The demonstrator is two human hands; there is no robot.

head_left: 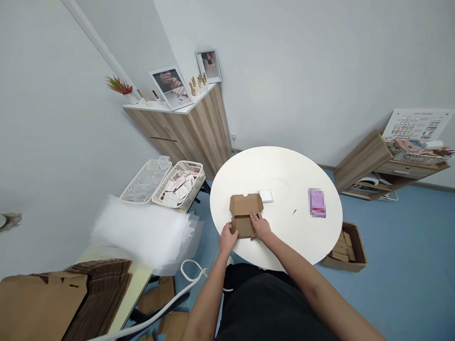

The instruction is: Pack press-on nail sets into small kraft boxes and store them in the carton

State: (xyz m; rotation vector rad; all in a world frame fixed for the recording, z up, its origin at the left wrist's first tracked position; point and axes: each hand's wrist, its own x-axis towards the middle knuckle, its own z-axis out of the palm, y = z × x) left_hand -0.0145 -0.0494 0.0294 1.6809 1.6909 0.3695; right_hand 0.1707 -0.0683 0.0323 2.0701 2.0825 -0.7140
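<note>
Both bare forearms reached up from the bottom edge of the frame, the left forearm [208,296] steeply and the right forearm [313,282] slanting in from the lower right, with the elbows well apart. The left hand [228,238] sat at lower centre with its fingers curled downward, and the right hand [260,226] lay just beside it, its fingers [254,218] extended forward and pressing down.

You're in small nail studio doubling as packing room. Evidence: framed nail photos [170,87] on wooden cabinet [208,130]; sample chart [417,125] at right; plastic tray of printed cards [177,187]; stacked flat cardboard boxes [99,293] left of round white table [284,170].
</note>
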